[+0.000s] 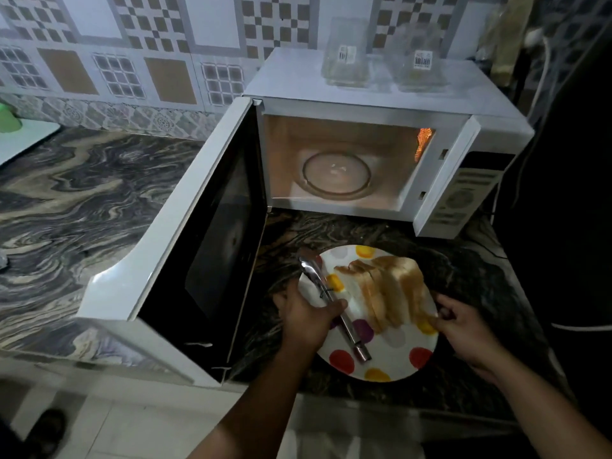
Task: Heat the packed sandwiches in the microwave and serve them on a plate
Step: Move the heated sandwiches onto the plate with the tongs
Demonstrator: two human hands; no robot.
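Note:
A white plate with coloured dots lies on the marble counter in front of the microwave. Several sandwich halves lean in a row across it. My left hand grips metal tongs that rest across the plate's left side, and the hand also touches the plate's left rim. My right hand is at the plate's right rim, with its fingers pinched by the end of the sandwiches. The microwave door hangs wide open to the left. The lit cavity holds only the glass turntable.
Two clear glass containers stand on top of the microwave. The open door reaches out over the counter's front edge. A white board with a green object lies at far left. A dark appliance fills the right side. The tiled floor lies below.

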